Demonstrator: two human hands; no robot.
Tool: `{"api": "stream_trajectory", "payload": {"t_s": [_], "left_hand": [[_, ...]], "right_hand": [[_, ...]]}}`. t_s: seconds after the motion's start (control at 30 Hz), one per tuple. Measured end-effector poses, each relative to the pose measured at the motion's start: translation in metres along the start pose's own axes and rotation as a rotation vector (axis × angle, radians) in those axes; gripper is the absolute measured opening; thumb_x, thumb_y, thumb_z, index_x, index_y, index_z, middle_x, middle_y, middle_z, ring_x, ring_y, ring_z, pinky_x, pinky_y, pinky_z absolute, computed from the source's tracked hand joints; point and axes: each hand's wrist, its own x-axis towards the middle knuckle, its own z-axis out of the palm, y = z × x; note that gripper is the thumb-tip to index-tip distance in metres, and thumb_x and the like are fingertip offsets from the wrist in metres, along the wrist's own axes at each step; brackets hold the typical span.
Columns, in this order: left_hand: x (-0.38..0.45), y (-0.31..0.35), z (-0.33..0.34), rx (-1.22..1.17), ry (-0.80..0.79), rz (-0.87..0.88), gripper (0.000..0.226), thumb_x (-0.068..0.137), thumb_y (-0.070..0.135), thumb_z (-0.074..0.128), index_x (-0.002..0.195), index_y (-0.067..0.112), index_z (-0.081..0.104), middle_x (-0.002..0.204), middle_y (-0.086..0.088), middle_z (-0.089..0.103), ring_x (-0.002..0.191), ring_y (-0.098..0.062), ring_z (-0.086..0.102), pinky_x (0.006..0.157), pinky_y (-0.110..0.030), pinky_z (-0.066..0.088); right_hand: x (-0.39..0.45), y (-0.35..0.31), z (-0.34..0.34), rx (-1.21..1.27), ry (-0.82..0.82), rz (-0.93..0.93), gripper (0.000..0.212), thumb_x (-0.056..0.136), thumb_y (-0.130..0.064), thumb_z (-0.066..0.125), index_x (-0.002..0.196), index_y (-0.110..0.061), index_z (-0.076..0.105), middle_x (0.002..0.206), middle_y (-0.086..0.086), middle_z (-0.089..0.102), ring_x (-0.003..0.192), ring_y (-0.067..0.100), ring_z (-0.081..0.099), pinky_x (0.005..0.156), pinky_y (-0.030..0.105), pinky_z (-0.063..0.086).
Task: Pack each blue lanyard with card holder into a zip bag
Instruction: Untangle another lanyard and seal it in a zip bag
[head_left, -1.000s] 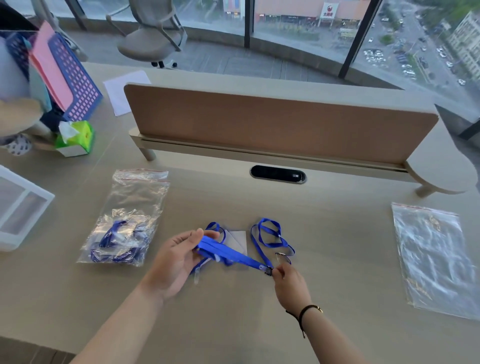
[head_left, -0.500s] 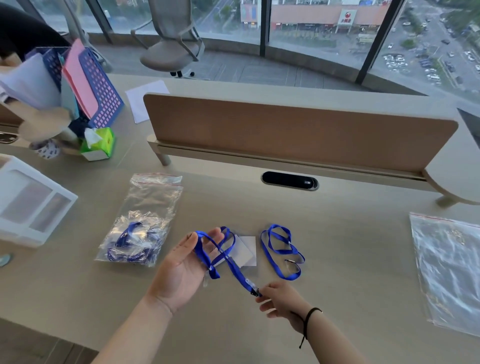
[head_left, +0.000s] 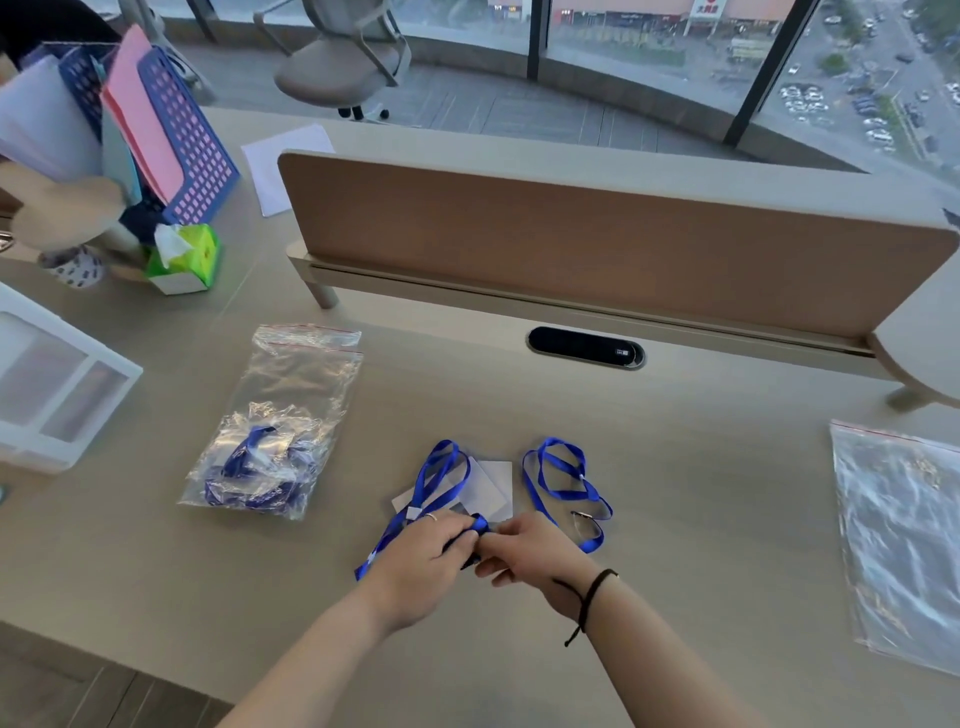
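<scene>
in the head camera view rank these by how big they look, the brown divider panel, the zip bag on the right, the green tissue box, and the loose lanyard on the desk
1. brown divider panel
2. zip bag on the right, partly cut off by the frame edge
3. loose lanyard, about the tissue box's size; unsure
4. green tissue box

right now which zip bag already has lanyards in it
The zip bag on the left, beside the white tray: blue lanyards show through it. The zip bag on the right shows no blue.

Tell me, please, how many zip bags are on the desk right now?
2: a filled zip bag lies left of the hands, holding blue lanyards; an empty zip bag lies at the far right, though more may be stacked there.
</scene>
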Motion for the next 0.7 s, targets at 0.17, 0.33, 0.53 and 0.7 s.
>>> {"api": "stream_trajectory", "payload": {"t_s": [0.17,0.33,0.53,0.7], "left_hand": [[-0.001,-0.012,-0.003,0.208,-0.043,-0.023,0.019,0.086,0.046,0.051,0.097,0.032,0.056,0.088,0.013,0.058,0.092,-0.005,0.049,0.078,-0.026,0.048],[0.005,-0.032,0.002,0.274,0.000,-0.089,0.004,0.098,0.032,0.044,0.099,0.030,0.047,0.079,0.010,0.058,0.072,-0.012,0.053,0.066,-0.030,0.046],[0.011,-0.051,0.002,-0.182,0.091,-0.383,0.008,0.100,0.020,0.042,0.103,0.027,0.040,0.082,-0.001,0.069,0.070,-0.018,0.059,0.061,-0.033,0.050],[0.021,-0.057,-0.004,-0.537,0.128,-0.482,0.016,0.101,0.013,0.045,0.112,0.023,0.039,0.088,-0.008,0.075,0.074,-0.020,0.070,0.068,-0.033,0.053]], "right_hand": [[0.008,-0.006,-0.001,0.242,-0.060,0.134,0.018,0.089,-0.019,0.065,0.088,-0.003,0.072,0.083,0.011,0.075,0.073,0.018,0.070,0.072,0.030,0.056],[0.024,-0.010,0.002,0.285,-0.079,0.207,0.020,0.089,-0.024,0.068,0.092,-0.005,0.072,0.088,0.012,0.075,0.081,0.021,0.069,0.073,0.032,0.055],[0.064,-0.003,-0.003,-0.300,0.401,0.107,0.037,0.084,-0.039,0.071,0.110,-0.016,0.060,0.097,-0.002,0.065,0.073,0.013,0.061,0.058,0.028,0.051],[0.091,0.004,0.004,-0.765,0.572,0.114,0.062,0.071,-0.053,0.072,0.119,-0.019,0.052,0.122,-0.001,0.048,0.098,0.020,0.061,0.065,0.032,0.048]]}}
